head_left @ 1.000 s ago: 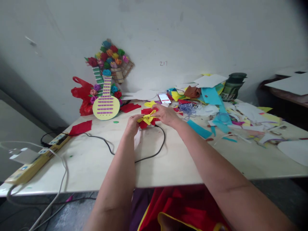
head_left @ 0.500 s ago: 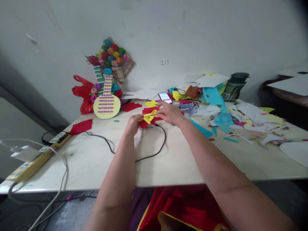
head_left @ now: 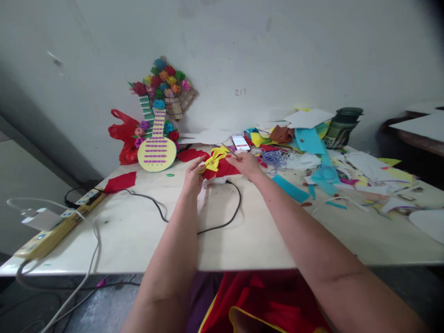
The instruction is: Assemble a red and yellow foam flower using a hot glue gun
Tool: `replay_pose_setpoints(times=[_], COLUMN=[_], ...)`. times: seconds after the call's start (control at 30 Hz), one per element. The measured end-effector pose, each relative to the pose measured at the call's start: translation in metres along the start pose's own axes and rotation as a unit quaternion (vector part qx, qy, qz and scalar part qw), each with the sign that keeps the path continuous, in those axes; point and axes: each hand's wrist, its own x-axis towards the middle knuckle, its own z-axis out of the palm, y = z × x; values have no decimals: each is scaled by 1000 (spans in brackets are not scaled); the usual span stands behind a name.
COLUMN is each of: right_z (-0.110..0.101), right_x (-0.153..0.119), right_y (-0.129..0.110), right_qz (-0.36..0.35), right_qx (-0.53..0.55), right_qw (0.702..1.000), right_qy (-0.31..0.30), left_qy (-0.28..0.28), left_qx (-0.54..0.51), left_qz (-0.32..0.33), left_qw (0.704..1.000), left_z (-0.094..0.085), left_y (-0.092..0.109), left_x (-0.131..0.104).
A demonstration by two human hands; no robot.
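My left hand (head_left: 194, 173) is closed on the left edge of a crumpled yellow paper piece (head_left: 215, 158). In my right hand (head_left: 245, 164) is a thin brown stick (head_left: 229, 150), its tip pointing up and left past the yellow piece. Red paper (head_left: 227, 169) lies beneath the yellow piece, between my hands. Just below it, a white device (head_left: 218, 181) with a black cable lies on the table.
A yellow paper lute (head_left: 157, 154) and paper flowers (head_left: 163, 78) stand against the wall at the left. Behind my right hand lies a phone (head_left: 240, 142). Paper scraps (head_left: 360, 169) and a green bottle (head_left: 342, 127) are at the right; a power strip (head_left: 52, 236) is at the left.
The yellow piece is tilted up and now sits in my left hand. My right hand has moved off it slightly, with the stick now angled up and left. The view has shifted slightly.
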Motion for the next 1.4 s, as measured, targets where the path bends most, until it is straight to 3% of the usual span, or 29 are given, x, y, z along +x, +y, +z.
replay_pose_setpoints(times=[0.17, 0.33, 0.47, 0.7, 0.83, 1.03, 1.2, 1.3, 1.4], right_z=[8, 12, 8, -3, -2, 5, 8, 9, 7], right_x=[-4, 0, 2, -3, -4, -3, -6, -5, -3], right_y=[-3, 1, 5, 1, 0, -2, -7, -6, -2], right_qz=[109, 136, 104, 11, -48, -106, -94, -85, -47], right_qx=[256, 328, 324, 246, 169, 127, 72, 63, 34], right_qw=[960, 934, 940, 961, 971, 971, 978, 987, 996], right_qy=[-21, 23, 18, -123, -162, -170, -174, -124, -62], left_qy=[-42, -73, -91, -125, -158, -183, -197, -164, -81], left_qx=[-9, -6, 9, 42, 74, 117, 127, 114, 93], left_qz=[-9, -28, -60, -75, -74, -75, -70, -55, -19], left_qw=[999, 997, 994, 988, 982, 973, 970, 978, 992], left_z=[10, 17, 17, 12, 10, 8, 12, 12, 10], left_y=[-5, -9, -3, 9, 6, 3, 2, 1, -1], left_x=[-4, -8, -9, -12, -11, -9, -11, -10, -6])
